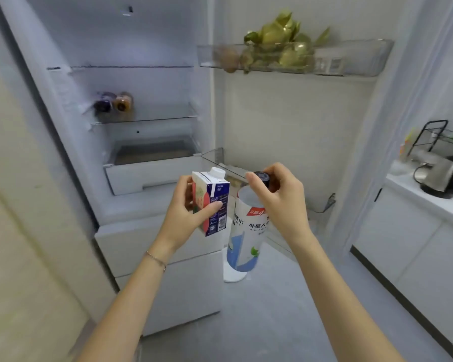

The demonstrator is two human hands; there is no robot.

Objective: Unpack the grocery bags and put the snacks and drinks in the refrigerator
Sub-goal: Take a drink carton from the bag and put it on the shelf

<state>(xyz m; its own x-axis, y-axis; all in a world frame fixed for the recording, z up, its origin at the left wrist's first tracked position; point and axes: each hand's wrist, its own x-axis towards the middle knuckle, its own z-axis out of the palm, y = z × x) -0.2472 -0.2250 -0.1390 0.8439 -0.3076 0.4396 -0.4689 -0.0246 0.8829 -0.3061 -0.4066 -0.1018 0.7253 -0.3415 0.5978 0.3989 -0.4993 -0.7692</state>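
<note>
In front of the open refrigerator (131, 142), the left hand (187, 210) grips a juice carton (215, 205) and the right hand (277, 199) holds a large bottle (246, 236) by its dark cap, just beside it.

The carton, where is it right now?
In the head view the carton is mid-frame in the left hand, just left of the bottle the right hand holds by its cap, before the open fridge.

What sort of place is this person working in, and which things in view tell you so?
Most likely a home kitchen: an open refrigerator with glass shelves stands ahead, and a kettle sits on a white counter to the right.
</note>
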